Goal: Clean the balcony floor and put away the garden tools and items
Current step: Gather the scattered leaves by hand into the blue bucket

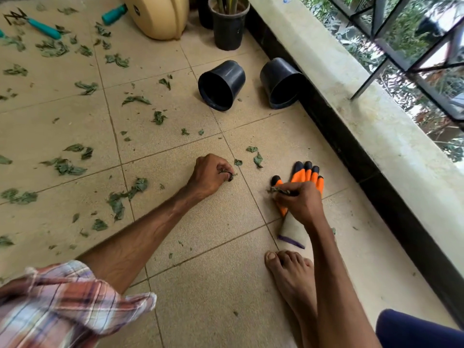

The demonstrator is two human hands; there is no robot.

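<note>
Dry green leaves (64, 167) lie scattered over the tan tiled balcony floor (206, 222). My left hand (208, 175) rests low on the floor, fingers curled round a few picked-up leaves. My right hand (298, 199) pinches a small bunch of leaves just above an orange and black garden glove (307, 173), which lies flat on the tiles. Two more leaves (257, 159) lie between my hands and the wall. A teal-handled hand rake (37, 25) lies at the far left, and a second teal handle (114, 13) pokes out behind a cream container.
Two empty black pots (222, 85) (281, 84) lie on their sides near the black skirting. An upright black pot with a plant (228, 26) stands beside a cream container (158, 16). A concrete parapet (364, 116) with a metal grille borders the right. My bare foot (291, 275) stands beside the glove.
</note>
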